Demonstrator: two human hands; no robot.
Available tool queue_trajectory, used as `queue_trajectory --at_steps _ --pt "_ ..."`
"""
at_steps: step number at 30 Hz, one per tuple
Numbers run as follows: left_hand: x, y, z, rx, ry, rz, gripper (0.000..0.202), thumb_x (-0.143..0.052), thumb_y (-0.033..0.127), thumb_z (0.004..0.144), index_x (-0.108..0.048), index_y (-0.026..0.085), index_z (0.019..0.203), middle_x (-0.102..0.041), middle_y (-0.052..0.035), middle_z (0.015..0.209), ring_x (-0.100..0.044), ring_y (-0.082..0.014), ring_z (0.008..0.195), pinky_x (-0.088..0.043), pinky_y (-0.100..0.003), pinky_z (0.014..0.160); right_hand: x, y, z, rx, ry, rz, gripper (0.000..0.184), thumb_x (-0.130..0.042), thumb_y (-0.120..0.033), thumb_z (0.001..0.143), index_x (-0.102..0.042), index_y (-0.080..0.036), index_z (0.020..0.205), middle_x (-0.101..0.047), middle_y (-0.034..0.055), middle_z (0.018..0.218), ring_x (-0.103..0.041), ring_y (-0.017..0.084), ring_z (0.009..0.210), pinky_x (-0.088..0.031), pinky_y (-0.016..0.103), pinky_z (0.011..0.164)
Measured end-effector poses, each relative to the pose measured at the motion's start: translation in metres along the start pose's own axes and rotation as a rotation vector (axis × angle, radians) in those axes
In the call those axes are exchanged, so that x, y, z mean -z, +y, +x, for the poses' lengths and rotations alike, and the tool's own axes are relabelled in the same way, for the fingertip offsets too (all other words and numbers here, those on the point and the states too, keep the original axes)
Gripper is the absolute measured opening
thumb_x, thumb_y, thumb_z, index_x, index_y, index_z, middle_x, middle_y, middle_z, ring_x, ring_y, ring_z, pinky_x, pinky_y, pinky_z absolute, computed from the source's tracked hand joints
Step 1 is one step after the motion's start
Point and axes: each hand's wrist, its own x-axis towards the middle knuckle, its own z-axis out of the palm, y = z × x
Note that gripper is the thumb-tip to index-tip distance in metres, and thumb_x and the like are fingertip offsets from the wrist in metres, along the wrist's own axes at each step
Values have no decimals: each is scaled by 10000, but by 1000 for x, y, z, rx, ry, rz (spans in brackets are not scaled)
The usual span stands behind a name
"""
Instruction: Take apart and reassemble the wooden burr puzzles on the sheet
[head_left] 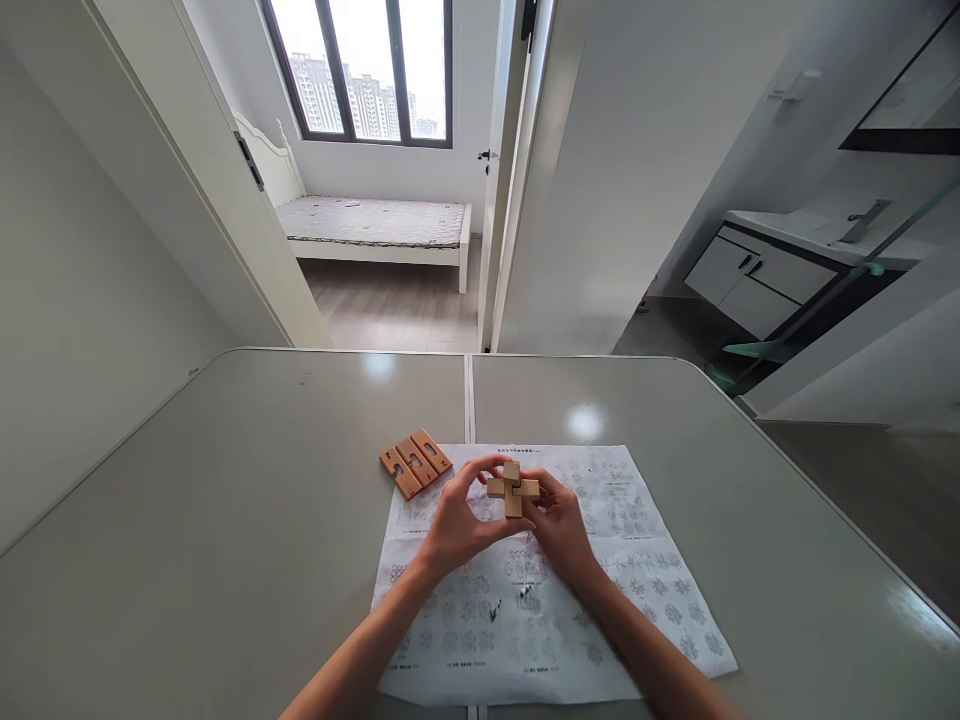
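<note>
A small wooden burr puzzle (513, 490) of interlocking light blocks is held up between my two hands, above a printed sheet. My left hand (463, 515) curves around its left side, with the thumb below and the fingers above. On the other side, my right hand (559, 520) closes its fingers and thumb on the puzzle's right blocks. Under both hands lies the large paper sheet (637, 590), covered with small line drawings of puzzle shapes. Flat reddish-brown wooden pieces (415, 464) with cut-outs rest side by side at the sheet's upper left corner.
The grey table (225, 540) has a seam down its middle and a rounded far edge. Two small dark metallic bits (495, 610) lie on the sheet. Beyond are a doorway, a bed (375, 222) under a window, and at right a sink cabinet (761, 275).
</note>
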Motion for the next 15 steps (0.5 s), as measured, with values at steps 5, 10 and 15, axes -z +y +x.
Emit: queue_trajectory --at_steps 5,10,15 --pt "0 -2 -1 38 1 -10 678 -973 324 676 -655 263 1272 -739 -77 1266 -666 -294 1135 -478 -436 1011 0 3 2 -49 -29 107 254 -774 -447 910 -717 -232 1032 -709 20 847 -661 210 767 -550 324 717" --pt "4 -7 1 126 112 -96 661 -938 393 713 -642 246 1286 -723 -97 1285 -652 -317 1204 -476 -465 1072 0 1 6 -146 -102 278 357 -661 -555 978 -644 -257 1173 -687 36 977 -553 124 571 -441 226 438" --pt "7 -8 2 128 51 -142 633 -921 369 731 -654 284 1298 -745 -53 1243 -667 -302 1198 -505 -440 1067 1 -3 8 -240 -279 466 614 -519 -719 986 -615 -241 1358 -689 138 1201 -622 176 662 -439 235 377"
